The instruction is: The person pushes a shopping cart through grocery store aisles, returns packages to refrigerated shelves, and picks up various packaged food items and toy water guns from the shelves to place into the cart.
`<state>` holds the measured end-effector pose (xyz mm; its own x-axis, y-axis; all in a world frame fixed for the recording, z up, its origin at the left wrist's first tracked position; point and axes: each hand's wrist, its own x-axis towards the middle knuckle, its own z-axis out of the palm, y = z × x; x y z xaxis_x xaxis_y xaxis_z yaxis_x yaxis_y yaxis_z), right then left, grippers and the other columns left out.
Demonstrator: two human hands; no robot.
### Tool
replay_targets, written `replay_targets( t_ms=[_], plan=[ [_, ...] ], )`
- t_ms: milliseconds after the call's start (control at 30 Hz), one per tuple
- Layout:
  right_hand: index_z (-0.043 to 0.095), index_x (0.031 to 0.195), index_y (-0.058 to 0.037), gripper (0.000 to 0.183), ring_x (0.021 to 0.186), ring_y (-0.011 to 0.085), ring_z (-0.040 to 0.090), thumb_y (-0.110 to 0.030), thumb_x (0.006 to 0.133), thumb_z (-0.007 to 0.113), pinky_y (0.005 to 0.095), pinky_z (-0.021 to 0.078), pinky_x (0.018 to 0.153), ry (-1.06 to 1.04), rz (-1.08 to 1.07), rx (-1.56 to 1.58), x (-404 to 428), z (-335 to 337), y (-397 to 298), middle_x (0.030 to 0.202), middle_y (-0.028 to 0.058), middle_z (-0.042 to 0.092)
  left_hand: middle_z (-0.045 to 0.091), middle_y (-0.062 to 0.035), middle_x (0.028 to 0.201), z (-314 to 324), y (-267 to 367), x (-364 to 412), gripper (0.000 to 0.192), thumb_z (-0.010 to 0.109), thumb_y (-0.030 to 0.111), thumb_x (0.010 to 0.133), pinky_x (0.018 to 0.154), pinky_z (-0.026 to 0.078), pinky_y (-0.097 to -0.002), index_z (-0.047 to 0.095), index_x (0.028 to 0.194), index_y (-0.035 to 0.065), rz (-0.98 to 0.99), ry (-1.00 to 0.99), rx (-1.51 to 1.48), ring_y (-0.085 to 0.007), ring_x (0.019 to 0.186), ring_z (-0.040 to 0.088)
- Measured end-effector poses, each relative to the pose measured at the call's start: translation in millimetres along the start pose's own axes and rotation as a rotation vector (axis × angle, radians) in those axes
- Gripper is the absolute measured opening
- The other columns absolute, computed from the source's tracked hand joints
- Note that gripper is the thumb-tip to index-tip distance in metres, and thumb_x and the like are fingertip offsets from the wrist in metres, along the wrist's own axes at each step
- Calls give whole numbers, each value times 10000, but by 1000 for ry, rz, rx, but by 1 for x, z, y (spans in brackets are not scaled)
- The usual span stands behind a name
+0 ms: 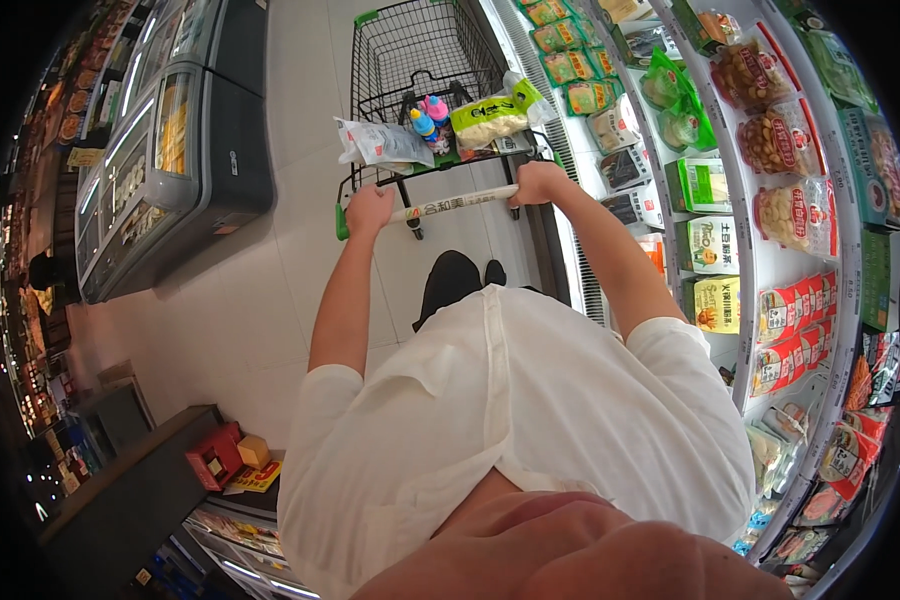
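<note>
Both hands grip the pale handle bar (pixel 454 204) of a black wire shopping cart (pixel 420 45) with green corner pieces. My left hand (pixel 370 210) is closed round the bar's left end, and my right hand (pixel 538 183) round its right end. Just beyond the bar, the cart's raised rear part carries a clear and white plastic bag (pixel 385 142), a blue bottle with a yellow cap (pixel 423 124), a pink bottle (pixel 437 111) and a green-and-clear food package (pixel 495 118). Another package lies partly hidden under the green one. The deep basket lies farther off.
Along the right runs a refrigerated shelf unit (pixel 748 247) with packaged foods, its lower edge close beside the cart. Grey chest freezers (pixel 217 165) with glass lids stand to the left. A red box (pixel 214 454) is at the lower left. Tiled floor (pixel 300 247) lies between.
</note>
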<state>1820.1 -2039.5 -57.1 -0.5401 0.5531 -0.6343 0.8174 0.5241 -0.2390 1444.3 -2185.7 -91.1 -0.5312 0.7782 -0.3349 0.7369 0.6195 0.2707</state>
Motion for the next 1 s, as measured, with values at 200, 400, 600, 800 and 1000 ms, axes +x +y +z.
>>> replay_targets(
  t_ms=[200,400,600,800,1000],
  plan=[
    [865,1081,-52,668,1013,381,796,-658,808,802,482,633,935,26,7,24,59,-46,1,1065,179,835,819,-180,1069,-25,8,76,431,684,504,936,902,609,-516,803,1028,100,47,44,-20,-410,1032,778],
    [865,1102,-46,674,1055,375,796,-655,823,802,482,632,962,-6,21,21,117,-97,1,1106,181,838,824,-154,1026,-55,29,149,419,688,507,948,894,612,-513,800,1011,108,33,21,-40,-397,997,785],
    [876,1106,-99,673,1042,353,798,-697,808,791,478,630,957,16,43,10,171,-146,10,1084,152,841,814,-152,970,-81,51,218,413,686,507,966,826,596,-517,785,957,106,69,0,-59,-380,929,779],
    [874,1115,-112,665,1032,348,797,-696,812,783,479,628,950,23,84,7,216,-192,12,1068,141,840,815,-148,962,-100,67,287,415,685,512,975,834,597,-519,787,959,110,97,-7,-39,-379,934,779],
    [877,1095,-122,621,1039,346,795,-670,820,774,477,628,957,76,77,-10,255,-224,27,1070,132,840,812,-144,943,-112,85,331,407,684,506,976,832,597,-515,778,953,111,106,-1,-44,-378,925,777]
  ],
)
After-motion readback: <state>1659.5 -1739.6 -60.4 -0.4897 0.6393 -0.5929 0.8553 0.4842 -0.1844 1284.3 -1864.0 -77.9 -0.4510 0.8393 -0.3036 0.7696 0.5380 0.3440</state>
